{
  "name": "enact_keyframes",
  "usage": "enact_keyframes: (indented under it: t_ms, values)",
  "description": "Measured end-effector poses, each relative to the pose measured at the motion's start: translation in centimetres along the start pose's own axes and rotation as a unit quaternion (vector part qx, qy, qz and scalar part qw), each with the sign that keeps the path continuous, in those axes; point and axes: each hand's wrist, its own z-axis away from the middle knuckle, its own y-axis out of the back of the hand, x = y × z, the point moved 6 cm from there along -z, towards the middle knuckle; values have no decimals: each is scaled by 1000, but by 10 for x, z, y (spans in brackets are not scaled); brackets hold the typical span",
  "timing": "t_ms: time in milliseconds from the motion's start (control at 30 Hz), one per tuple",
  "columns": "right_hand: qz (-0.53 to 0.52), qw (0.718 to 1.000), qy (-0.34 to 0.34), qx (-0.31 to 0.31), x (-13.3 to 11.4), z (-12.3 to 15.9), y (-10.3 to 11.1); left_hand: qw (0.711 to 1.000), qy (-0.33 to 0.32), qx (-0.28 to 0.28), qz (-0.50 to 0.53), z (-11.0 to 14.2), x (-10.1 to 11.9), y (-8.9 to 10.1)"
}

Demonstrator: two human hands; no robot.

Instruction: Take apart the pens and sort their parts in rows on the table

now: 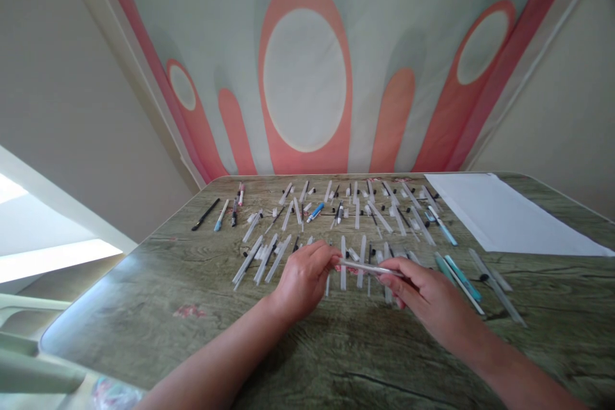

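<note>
A thin, clear pen barrel [365, 266] is held level above the table between my two hands. My left hand [305, 277] pinches its left end with closed fingers, and my right hand [425, 288] grips the right end between thumb and fingers. Below and behind them lie rows of pen parts: translucent barrels [343, 262], dark caps and thin refills. Closest to my right hand on the table are turquoise pen parts [464, 278] and a white stick. A blue pen piece [316, 212] rests in the rows beyond my hands. My fingers partly hide the barrel's ends.
A large white sheet [509, 214] covers the table's back right. Several whole pens, including a black pen [205, 214] and a light blue pen [221, 215], lie at the back left. The wood-patterned table [158, 314] ends at a patterned wall covering [307, 77].
</note>
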Motion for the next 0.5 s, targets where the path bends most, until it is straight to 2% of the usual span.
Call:
enact_keyframes:
  t_ms: [200, 500]
  values:
    - [-4, 1000, 11, 15, 1, -1, 1, 1000, 10, -18, 17, 0, -3, -3]
    - [23, 998, 24, 58, -2, -2, 7, 996, 57, -14, 72, -1, -12, -1]
